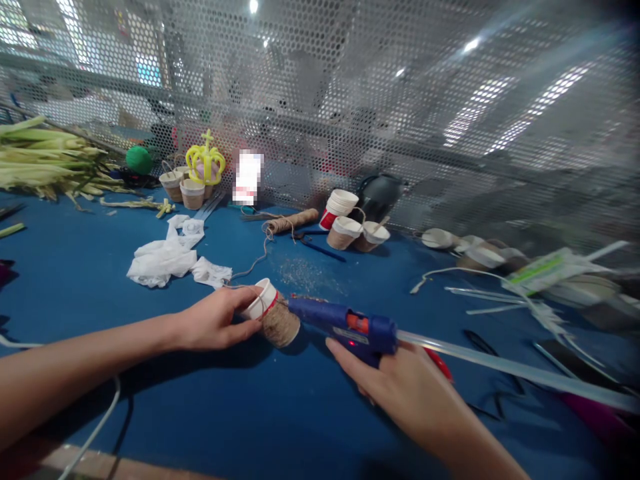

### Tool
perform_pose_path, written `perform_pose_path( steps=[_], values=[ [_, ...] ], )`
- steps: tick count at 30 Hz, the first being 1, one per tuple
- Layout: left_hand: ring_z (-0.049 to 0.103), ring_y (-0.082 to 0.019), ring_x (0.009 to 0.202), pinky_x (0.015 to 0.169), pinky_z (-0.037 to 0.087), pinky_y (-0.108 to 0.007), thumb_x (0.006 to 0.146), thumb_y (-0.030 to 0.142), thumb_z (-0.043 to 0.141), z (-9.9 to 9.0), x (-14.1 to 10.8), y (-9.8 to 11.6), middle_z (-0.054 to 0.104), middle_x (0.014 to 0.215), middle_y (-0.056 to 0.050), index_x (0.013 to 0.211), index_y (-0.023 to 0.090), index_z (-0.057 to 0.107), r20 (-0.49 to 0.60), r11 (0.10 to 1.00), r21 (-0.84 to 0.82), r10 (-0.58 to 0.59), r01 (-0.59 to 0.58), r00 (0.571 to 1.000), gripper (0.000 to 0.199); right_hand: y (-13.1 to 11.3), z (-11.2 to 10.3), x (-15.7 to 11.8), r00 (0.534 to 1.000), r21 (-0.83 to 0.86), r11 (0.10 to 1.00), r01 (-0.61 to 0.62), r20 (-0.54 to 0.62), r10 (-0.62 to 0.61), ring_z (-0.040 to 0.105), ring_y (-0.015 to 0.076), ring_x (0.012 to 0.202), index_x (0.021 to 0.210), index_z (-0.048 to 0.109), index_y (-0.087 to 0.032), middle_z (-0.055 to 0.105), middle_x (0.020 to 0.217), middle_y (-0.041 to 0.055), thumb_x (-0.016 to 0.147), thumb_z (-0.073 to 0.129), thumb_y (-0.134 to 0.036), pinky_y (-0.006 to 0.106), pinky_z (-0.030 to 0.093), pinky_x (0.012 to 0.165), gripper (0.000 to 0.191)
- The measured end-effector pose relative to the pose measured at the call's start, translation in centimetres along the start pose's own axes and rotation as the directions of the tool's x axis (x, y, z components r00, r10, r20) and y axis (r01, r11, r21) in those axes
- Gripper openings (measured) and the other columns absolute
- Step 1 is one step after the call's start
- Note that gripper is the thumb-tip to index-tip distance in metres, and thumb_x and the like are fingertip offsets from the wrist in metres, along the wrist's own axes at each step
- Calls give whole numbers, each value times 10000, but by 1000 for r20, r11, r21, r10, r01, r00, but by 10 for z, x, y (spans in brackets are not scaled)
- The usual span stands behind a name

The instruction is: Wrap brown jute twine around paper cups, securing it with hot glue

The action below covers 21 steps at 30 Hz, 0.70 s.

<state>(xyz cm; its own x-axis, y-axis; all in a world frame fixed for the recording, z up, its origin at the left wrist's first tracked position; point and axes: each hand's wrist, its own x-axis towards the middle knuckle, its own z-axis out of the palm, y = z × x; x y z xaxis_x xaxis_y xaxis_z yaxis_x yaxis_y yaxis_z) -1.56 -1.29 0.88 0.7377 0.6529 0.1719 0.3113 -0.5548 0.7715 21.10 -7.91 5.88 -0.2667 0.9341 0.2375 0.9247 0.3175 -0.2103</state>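
Lower centre of the frame, the left hand point(227, 319) grasps a tilted paper cup point(273, 315); twine point(283, 325) covers its lower wall, while the upper part seems left to wrap. The right hand point(400, 383) clasps a glue gun point(340, 321), nozzle at the twine.

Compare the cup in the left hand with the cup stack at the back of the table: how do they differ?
The held cup leans sideways in the left hand, while the cup stack stands on the blue table, untouched by the hands.

The held cup has a brown wrapping below a thin red strip; the cup stack shows white and red, with no brown wrapping visible on it.

Both have white rims.
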Motion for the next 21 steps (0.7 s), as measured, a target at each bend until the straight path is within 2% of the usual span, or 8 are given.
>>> perform_pose_path(
  steps=[2, 6, 11, 13, 18, 21],
  values=[
    [566, -178, 838, 744, 457, -277, 815, 228, 468, 0, 0, 0, 612, 956, -85, 1078, 119, 500, 0, 1000, -4, -1, 1, 1000, 286, 1, 0, -1, 1000, -24, 1000, 5, 16, -5, 531, 144, 431, 695, 658, -221, 545, 442, 0, 801, 407, -327, 230, 386, 411, 292],
    [562, -178, 849, 755, 456, -282, 814, 224, 465, -1, 0, 2, 610, 977, -85, 1096, 121, 488, 3, 1000, -19, 10, -10, 1000, 301, 6, 0, -4, 994, -37, 994, 102, 52, -100, 526, 146, 444, 764, 662, -216, 538, 433, -7, 795, 427, -331, 239, 401, 443, 264],
    [562, -181, 827, 735, 459, -286, 814, 224, 466, -1, 0, 3, 616, 949, -88, 1095, 115, 487, 6, 1000, -24, 3, -2, 1000, 303, 7, 5, -5, 978, -111, 972, 208, 2, -209, 571, 166, 538, 791, 669, -210, 607, 539, 27, 817, 376, -256, 259, 424, 500, 297],
    [559, -181, 825, 732, 457, -283, 816, 233, 466, -1, 0, 2, 615, 941, -88, 1095, 113, 486, 7, 1000, -21, 1, -1, 1000, 305, 7, 7, -5, 975, -139, 966, 219, -15, -223, 572, 170, 534, 790, 672, -206, 613, 553, 34, 826, 360, -251, 261, 421, 491, 317],
    [556, -170, 804, 720, 452, -265, 824, 253, 466, -1, 0, 1, 608, 927, -77, 1094, 116, 483, 4, 1000, -17, -4, 4, 1000, 303, 4, 4, -4, 971, -149, 962, 231, -25, -237, 538, 155, 447, 752, 674, -227, 543, 428, 6, 829, 349, -249, 241, 390, 429, 335],
    [557, -165, 786, 705, 450, -252, 823, 257, 470, -1, 0, 1, 607, 910, -73, 1081, 116, 490, 3, 1000, -22, 0, 0, 1000, 295, -2, 0, -2, 977, -123, 970, 208, -32, -213, 562, 166, 475, 720, 663, -238, 564, 451, 15, 818, 366, -249, 245, 414, 446, 314]
  ],
)
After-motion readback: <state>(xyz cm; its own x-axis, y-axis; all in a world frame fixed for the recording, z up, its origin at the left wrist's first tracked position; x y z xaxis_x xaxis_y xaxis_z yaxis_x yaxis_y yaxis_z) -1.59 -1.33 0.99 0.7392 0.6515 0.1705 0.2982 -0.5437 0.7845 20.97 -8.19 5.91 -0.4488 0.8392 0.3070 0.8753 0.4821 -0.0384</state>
